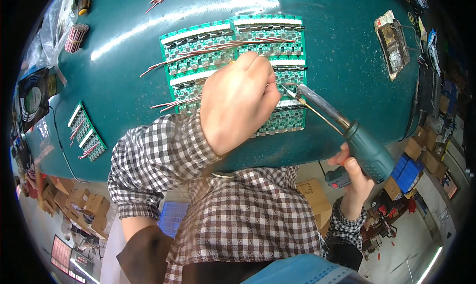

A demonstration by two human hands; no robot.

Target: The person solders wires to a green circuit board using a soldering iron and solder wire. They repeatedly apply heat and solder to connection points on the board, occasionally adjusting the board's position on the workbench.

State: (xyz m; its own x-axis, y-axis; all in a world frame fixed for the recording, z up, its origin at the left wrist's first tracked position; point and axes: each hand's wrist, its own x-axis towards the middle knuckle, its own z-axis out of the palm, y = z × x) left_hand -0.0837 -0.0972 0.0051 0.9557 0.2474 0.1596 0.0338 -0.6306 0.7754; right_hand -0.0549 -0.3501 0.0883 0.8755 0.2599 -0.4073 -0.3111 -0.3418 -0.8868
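Observation:
Two green circuit board panels (pixel 270 127) lie side by side on the green mat, with white strips and rows of small black parts. My left hand (pixel 240 100) is closed above their middle, its fingertips pinched on a thin wire (pixel 288 84) and hiding part of the panels. My right hand (pixel 354 177) grips a green soldering gun (pixel 369 152). The gun's metal barrel points up and left, its tip close to my left fingertips, and a thin feed tube runs beside it. Bundles of reddish-brown wires (pixel 198 52) lie across the panels.
A smaller circuit board piece (pixel 87 132) with wires lies at left, near a black fan (pixel 34 95). A tied wire bundle (pixel 76 38) and a screwdriver (pixel 85 0) are at the far left. A stained soldering iron stand (pixel 391 43) sits at the right.

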